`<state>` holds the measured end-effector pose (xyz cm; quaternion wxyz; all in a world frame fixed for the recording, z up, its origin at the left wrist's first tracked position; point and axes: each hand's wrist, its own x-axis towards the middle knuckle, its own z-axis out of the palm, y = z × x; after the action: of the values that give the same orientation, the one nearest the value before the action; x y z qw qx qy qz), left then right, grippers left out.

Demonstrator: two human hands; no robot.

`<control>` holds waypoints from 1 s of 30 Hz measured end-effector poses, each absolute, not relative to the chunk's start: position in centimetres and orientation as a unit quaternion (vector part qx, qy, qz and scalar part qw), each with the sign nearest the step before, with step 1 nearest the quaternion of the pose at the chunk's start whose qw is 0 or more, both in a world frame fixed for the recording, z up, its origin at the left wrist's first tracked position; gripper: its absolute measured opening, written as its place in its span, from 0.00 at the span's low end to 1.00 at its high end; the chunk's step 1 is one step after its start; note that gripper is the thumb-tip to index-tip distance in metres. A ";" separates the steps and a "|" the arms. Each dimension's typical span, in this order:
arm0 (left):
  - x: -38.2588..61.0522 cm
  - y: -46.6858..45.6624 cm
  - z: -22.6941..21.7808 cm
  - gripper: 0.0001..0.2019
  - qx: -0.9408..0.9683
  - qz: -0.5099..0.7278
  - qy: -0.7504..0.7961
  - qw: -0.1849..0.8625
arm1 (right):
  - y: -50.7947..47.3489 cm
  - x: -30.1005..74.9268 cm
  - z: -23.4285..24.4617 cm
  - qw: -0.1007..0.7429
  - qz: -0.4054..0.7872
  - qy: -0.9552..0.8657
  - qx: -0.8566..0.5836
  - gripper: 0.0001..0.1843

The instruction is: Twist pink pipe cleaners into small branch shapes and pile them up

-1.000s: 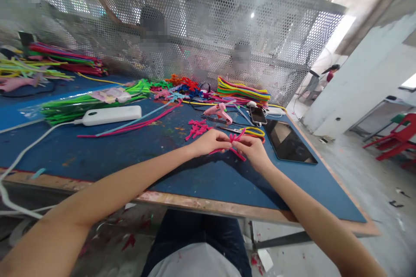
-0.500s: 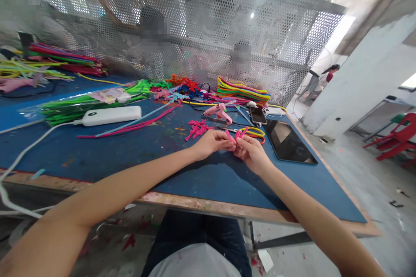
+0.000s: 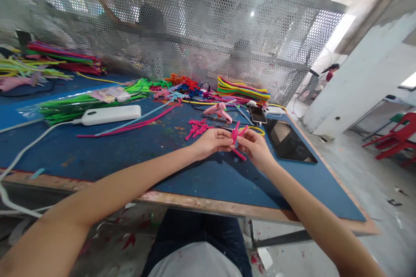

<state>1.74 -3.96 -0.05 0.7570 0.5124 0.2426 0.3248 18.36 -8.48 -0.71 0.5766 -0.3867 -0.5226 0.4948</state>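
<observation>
Pinched between my two hands is a bundle of short pink pipe cleaner pieces [image 3: 238, 132], above the blue table mat. My left hand [image 3: 214, 142] grips it from the left with thumb and fingers. From the other side my right hand [image 3: 255, 146] pinches it too. One pink end sticks out below toward me, others point up and away. Just left of my hands lies a small pile of pink twisted pieces [image 3: 196, 128]. Behind them rests a pink glue gun [image 3: 219, 112]. Yellow-handled scissors [image 3: 256, 130] lie partly hidden behind my right hand.
A black tablet [image 3: 290, 142] and a phone [image 3: 258, 115] lie to the right. Bundled pipe cleaners [image 3: 242, 89] sit at the back. Left are long pink strands [image 3: 139, 125], a white power bank [image 3: 111, 114] with its cable, and bagged green pipe cleaners [image 3: 81, 106]. A perforated metal screen [image 3: 201, 30] stands behind.
The pink pieces have turned in my fingers: one end now points down toward me and the upper ends stand higher. My hands have stayed in nearly the same place.
</observation>
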 end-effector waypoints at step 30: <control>1.9 -4.3 -0.1 0.15 0.554 0.336 0.252 0.719 | -9.7 21.6 1.2 0.302 -0.145 -0.850 -0.406 0.09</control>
<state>1.94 -4.26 -0.10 0.7190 0.5540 0.2520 0.3356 21.62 -9.72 1.20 0.3016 -0.4063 -0.8502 -0.1455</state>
